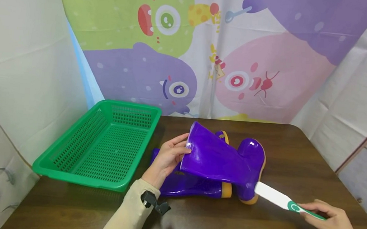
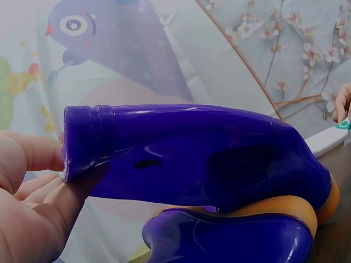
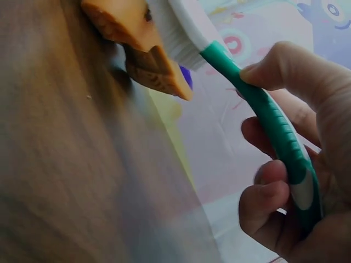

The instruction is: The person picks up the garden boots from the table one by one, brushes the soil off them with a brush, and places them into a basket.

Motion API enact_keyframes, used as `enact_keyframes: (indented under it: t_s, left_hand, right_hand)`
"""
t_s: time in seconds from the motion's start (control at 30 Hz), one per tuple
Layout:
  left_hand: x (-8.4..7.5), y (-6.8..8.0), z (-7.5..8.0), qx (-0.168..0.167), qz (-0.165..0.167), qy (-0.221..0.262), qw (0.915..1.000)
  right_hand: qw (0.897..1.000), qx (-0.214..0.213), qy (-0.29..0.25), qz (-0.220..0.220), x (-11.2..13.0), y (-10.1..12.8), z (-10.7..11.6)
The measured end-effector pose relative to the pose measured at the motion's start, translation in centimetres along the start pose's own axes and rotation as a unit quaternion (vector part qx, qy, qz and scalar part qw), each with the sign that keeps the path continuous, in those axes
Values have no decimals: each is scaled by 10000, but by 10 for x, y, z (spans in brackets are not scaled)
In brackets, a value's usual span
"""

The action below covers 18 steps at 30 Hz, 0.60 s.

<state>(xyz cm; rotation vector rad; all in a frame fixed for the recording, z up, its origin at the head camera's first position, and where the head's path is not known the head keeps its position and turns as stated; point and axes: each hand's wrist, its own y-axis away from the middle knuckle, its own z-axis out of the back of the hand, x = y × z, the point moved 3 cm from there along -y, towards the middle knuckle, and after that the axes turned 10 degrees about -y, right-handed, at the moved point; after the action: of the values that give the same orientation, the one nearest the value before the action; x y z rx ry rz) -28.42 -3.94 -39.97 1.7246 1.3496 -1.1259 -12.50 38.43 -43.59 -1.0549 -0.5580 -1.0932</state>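
In the head view my left hand point(image 1: 166, 160) pinches the top rim of a glossy purple rain boot point(image 1: 215, 156). This boot lies tilted across a second purple rain boot point(image 1: 190, 187), partly hiding it; both have orange-yellow soles. My right hand point(image 1: 333, 222) grips the green handle of a white-headed scrub brush point(image 1: 274, 196). The brush head is at the heel end of the upper boot. White bristles point(image 3: 178, 41) face the orange sole point(image 3: 156, 71) in the right wrist view; whether they touch it I cannot tell. The left wrist view shows my thumb and fingers at the boot's rim point(image 2: 67, 142).
A green plastic basket point(image 1: 107, 184) with slotted sides stands on the left of the dark wooden table point(image 1: 300, 156). Behind the table hangs a curtain point(image 1: 207, 59) with cartoon monsters. White cloth point(image 1: 349, 99) hangs at the right side.
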Motion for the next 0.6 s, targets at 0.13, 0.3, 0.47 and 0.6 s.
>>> enact_keyframes:
  t_s: [0.13,0.3,0.47,0.6]
  left_hand:
    - [1,-1,2,-103,29,19,9999]
    - [1,-1,3,-139,53,-21,9999]
    - [1,-2,4,-151,87,-70,9998]
    - [1,-2,4,-150,97,-67,9998]
  right_hand:
    - [9997,-245,18,-60,0,0,-4]
    - [9986,-461,135,-214,1,-1,-7]
    - [9975,-551,198,-386,1,-1,-7]
    - [9973,-583,259,-359,2,-1,-7]
